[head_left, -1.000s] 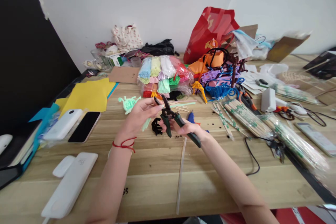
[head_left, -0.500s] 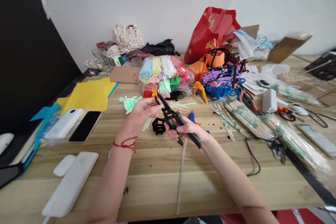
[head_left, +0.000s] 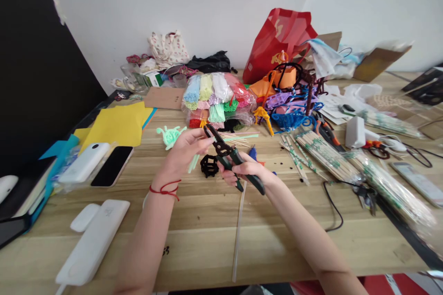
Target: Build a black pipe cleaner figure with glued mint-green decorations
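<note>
Wire-stripper pliers (head_left: 225, 149) with black jaws and dark green handles are held above the table in my right hand (head_left: 248, 169), whose fingers wrap the handles. The jaws point up and to the left. My left hand (head_left: 183, 150) is closed in a pinch beside the jaws; what its fingertips hold, if anything, I cannot make out. Below the pliers sits a black openwork piece (head_left: 209, 166). A mint-green fuzzy curled piece (head_left: 170, 137) lies left of my left hand. Part of a blue tool, possibly a glue gun (head_left: 253, 153), shows behind my right hand.
A clear stick (head_left: 238, 235) lies in front. Bagged coloured pipe cleaners (head_left: 218, 94) are behind, beside a pile of purple and blue shapes (head_left: 285, 106). Packed wooden sticks (head_left: 328, 154) and orange-handled pliers (head_left: 326, 130) are right; a phone (head_left: 112, 166) and power bank (head_left: 93, 243) left.
The pliers and both hands stay almost in place. The handles and the right-hand fingers shift only very slightly.
</note>
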A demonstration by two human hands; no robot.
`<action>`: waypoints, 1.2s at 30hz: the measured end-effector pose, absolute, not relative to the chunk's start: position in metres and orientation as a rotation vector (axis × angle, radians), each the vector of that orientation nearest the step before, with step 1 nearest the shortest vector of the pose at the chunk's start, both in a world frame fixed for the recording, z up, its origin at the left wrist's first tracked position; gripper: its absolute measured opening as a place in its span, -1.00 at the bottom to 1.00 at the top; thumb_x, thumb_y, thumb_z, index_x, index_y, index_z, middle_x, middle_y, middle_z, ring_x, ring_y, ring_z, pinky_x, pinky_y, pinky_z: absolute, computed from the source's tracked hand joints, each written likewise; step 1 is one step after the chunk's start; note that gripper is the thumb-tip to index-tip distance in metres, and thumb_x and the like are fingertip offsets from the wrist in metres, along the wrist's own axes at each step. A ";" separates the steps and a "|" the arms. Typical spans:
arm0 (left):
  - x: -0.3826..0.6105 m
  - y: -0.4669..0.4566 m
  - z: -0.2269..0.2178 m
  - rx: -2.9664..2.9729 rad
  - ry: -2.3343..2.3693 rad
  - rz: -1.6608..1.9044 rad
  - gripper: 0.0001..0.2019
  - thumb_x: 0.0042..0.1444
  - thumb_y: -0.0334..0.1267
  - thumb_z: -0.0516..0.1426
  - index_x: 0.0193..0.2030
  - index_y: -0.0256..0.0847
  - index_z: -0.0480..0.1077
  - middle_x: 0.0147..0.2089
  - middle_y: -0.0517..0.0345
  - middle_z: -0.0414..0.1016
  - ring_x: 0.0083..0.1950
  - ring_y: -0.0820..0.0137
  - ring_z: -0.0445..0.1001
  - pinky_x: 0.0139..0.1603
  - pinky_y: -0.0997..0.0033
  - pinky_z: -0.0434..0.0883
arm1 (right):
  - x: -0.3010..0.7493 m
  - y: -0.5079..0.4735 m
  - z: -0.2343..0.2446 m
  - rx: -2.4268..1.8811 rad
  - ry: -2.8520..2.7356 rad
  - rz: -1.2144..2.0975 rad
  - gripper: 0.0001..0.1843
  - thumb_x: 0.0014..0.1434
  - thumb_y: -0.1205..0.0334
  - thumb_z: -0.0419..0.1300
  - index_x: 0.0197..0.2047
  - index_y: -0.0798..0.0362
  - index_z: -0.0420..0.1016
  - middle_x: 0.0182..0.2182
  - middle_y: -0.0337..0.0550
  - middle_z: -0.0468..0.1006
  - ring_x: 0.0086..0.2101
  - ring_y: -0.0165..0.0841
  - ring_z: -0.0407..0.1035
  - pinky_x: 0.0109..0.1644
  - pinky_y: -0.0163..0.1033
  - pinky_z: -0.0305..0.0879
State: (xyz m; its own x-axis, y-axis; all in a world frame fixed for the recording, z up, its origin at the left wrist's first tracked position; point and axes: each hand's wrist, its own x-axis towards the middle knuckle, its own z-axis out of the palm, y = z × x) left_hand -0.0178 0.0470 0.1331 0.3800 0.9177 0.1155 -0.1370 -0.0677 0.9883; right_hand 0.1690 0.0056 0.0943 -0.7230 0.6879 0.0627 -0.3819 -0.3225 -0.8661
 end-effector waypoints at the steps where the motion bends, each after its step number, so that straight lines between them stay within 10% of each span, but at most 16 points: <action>1: -0.018 0.047 0.133 1.352 0.784 1.028 -0.87 -0.02 -0.23 0.25 -0.38 -0.27 0.51 -0.51 0.26 0.30 -0.52 0.61 0.09 -0.51 0.54 0.06 | 0.169 0.006 0.094 -0.421 -1.245 2.075 -0.69 0.01 0.17 0.25 -0.24 0.20 0.36 -0.51 -0.30 0.20 -0.54 -0.51 0.11 -0.46 -0.33 0.03; 36: -0.069 0.059 0.126 1.723 1.326 0.606 -0.78 0.06 -0.06 0.12 -0.27 -0.16 0.35 -0.37 0.12 0.57 -0.30 0.27 0.57 -0.22 0.35 0.43 | 0.223 0.006 0.143 -0.654 -1.233 1.649 -0.52 -0.24 0.02 0.13 -0.22 0.09 0.35 -0.42 -0.13 0.28 -0.37 -0.24 0.22 -0.14 0.01 0.22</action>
State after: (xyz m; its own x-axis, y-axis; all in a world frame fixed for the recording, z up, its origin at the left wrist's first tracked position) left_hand -0.0692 0.0594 0.1257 0.3183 0.9404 -0.1201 0.5252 -0.0694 0.8481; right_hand 0.2234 0.0055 0.1432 -0.4135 0.9032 0.1148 -0.3660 -0.0495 -0.9293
